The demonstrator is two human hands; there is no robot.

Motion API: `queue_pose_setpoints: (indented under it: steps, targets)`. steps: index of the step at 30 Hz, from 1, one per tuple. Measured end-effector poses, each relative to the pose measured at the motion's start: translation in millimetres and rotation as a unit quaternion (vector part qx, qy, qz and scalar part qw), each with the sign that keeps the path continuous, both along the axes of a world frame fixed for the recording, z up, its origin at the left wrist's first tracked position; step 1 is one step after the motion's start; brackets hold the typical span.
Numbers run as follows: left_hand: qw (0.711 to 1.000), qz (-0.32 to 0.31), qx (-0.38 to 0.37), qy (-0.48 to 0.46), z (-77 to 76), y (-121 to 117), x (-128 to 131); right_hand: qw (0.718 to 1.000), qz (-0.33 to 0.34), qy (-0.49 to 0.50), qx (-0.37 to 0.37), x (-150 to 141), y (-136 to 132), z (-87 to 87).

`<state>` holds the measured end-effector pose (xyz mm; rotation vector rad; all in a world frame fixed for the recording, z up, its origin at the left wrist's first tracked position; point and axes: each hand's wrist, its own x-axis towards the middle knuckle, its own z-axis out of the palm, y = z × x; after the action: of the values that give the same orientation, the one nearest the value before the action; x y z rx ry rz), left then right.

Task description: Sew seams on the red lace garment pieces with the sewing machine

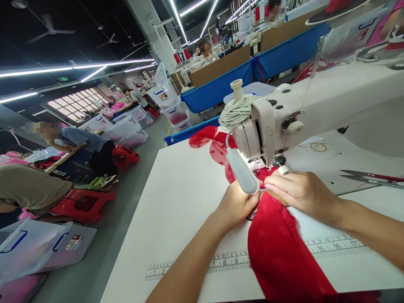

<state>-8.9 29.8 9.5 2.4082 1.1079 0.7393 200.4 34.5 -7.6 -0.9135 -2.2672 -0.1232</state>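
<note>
A strip of red lace-patterned fabric [277,244] runs from the table's front edge up under the head of a white sewing machine [334,94]. My right hand [299,191] pinches the fabric's edge just in front of the needle area. On the other side of the fabric, my left hand [236,204] is closed on it, its fingertips partly hidden behind a grey lamp [243,170]. Sheer red pieces [217,149] lie beyond the needle, at the table's far edge. The needle itself is hard to make out.
Scissors [374,178] lie right of my right hand, near a loose thin band [318,146]. A printed ruler [230,260] crosses the white table [170,202]. Left on the floor are plastic bins [69,244], red stools [83,204] and seated people.
</note>
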Motion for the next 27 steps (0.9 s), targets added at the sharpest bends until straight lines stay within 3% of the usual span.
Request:
queue_pose_setpoints:
  steps: [5, 13, 19, 22, 27]
  targets:
    - [0.999, 0.033, 0.016, -0.034, -8.3, 0, 7, 0.999, 0.04, -0.002, 0.018, -1, -1, 3.1]
    - [0.998, 0.04, 0.028, -0.042, -9.0, 1, 7, 1.0, 0.006, 0.012, -0.016, -1, 0, -3.3]
    - [0.999, -0.037, 0.028, -0.023, 0.1, 5, 5, 0.999, 0.015, -0.019, 0.026, -2, 0, -1.6]
    - [0.998, -0.061, 0.031, -0.016, 3.8, 5, 3, 1.0, 0.0, 0.014, -0.005, -3, -1, -0.6]
    - [0.999, -0.027, 0.016, -0.007, 0.1, 2, 3, 0.997, 0.014, 0.036, -0.066, -3, -3, 0.3]
